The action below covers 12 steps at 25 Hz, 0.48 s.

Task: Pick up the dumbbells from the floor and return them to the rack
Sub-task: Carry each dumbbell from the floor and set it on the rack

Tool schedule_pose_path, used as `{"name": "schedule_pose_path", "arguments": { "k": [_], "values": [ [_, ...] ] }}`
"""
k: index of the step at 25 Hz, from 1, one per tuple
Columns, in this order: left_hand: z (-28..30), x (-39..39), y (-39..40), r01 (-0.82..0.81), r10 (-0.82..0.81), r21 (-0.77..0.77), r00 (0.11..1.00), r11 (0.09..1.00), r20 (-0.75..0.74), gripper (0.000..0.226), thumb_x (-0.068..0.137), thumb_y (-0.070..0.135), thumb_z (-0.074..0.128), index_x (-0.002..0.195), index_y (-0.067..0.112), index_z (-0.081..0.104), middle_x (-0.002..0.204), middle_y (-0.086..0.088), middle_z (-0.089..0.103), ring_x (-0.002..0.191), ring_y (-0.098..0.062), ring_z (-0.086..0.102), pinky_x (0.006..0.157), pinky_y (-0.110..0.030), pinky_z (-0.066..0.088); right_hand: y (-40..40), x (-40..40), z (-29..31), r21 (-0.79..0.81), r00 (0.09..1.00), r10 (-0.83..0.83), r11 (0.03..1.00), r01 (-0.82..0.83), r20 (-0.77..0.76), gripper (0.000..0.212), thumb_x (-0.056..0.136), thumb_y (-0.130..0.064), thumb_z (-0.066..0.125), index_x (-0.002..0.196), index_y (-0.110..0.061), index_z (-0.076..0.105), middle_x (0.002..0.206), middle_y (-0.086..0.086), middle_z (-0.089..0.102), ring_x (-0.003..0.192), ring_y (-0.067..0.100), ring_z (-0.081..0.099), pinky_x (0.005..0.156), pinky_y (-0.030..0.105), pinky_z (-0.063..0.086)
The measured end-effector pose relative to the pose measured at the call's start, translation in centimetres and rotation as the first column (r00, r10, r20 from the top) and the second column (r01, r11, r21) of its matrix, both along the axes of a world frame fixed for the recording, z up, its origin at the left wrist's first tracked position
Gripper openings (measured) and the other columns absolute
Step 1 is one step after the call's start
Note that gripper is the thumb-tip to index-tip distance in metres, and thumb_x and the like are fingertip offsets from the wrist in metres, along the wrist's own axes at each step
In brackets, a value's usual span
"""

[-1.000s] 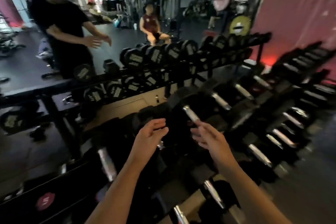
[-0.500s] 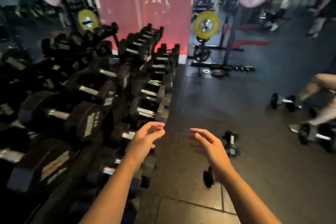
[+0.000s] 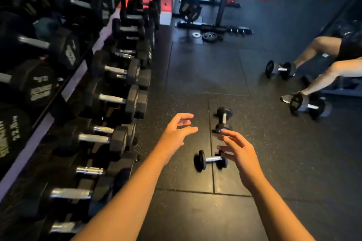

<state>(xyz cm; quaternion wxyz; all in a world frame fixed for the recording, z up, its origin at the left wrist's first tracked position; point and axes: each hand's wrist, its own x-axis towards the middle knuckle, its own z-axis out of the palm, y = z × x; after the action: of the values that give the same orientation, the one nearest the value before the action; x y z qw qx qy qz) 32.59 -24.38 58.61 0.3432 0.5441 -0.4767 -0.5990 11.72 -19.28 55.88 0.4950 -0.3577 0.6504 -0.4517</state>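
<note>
hands reach out empty, left hand (image 3: 176, 131) and right hand (image 3: 238, 149) with fingers (image 3: 228, 135) spread. two small dumbbells (image 3: 210, 160) lie on the floor (image 3: 274, 162) just below, ready for grabbing.

Bare floor (image 3: 195, 76) lies open toward twelve o'clock; the rack (image 3: 109, 92) walls nine o'clock (its lower tier perhaps jutting), a seated person's legs (image 3: 321, 64) crowd two o'clock.

Two bare hands reach out over the dark rubber floor (image 3: 254, 152), fingers spread and holding nothing: the left hand (image 3: 176, 133) and the right hand (image 3: 241, 152). Two small dumbbells lie below them, the near dumbbell (image 3: 210, 160) partly behind the right fingers, the far dumbbell (image 3: 223, 119) just beyond. A loaded rack (image 3: 78, 88) runs along the left.
</note>
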Motion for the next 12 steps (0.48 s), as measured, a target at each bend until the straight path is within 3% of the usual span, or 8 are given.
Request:
{"name": "schedule_pose_path", "arguments": {
  "k": [5, 9, 12],
  "values": [
    [-6.7, -8.4, -6.5, 0.005, -0.011, 0.138, 0.999, 0.990, 0.044, 0.040, 0.086, 0.031, 0.072, 0.121, 0.045, 0.057, 0.132, 0.007, 0.054, 0.119, -0.013, 0.054, 0.081, -0.035, 0.046, -6.0, -8.1, -7.6, 0.124, 0.997, -0.075, 0.990, 0.071, 0.025, 0.025, 0.101, -0.008, 0.057, 0.121, -0.016, 0.069, 0.122, 0.023, 0.067, 0.092, 0.029, 0.063, 0.092, 0.056, 0.053],
    [-15.2, -15.2, -11.8, -0.100, 0.076, 0.241, 0.991, 0.965, 0.109, 0.049, 0.086, 0.030, 0.074, 0.128, 0.042, 0.052, 0.136, 0.003, 0.050, 0.120, -0.020, 0.053, 0.093, -0.044, 0.047, -11.2, -14.5, -16.2, 0.221, 0.995, -0.094, 0.972, 0.086, 0.025, 0.027, 0.100, -0.007, 0.058, 0.125, -0.011, 0.066, 0.122, 0.023, 0.065, 0.079, 0.021, 0.059, 0.061, 0.026, 0.051],
    [-25.8, -19.9, -15.3, -0.173, 0.133, 0.336, 0.981, 0.926, 0.139, 0.057, 0.085, 0.027, 0.076, 0.132, 0.042, 0.049, 0.137, 0.001, 0.047, 0.120, -0.024, 0.053, 0.092, -0.050, 0.047, -14.8, -19.1, -26.3, 0.297, 0.995, -0.084, 0.950, 0.097, -0.059, 0.028, 0.099, -0.010, 0.060, 0.126, -0.013, 0.066, 0.118, 0.015, 0.067, 0.078, 0.011, 0.061, 0.059, 0.015, 0.050]
  ]
}}
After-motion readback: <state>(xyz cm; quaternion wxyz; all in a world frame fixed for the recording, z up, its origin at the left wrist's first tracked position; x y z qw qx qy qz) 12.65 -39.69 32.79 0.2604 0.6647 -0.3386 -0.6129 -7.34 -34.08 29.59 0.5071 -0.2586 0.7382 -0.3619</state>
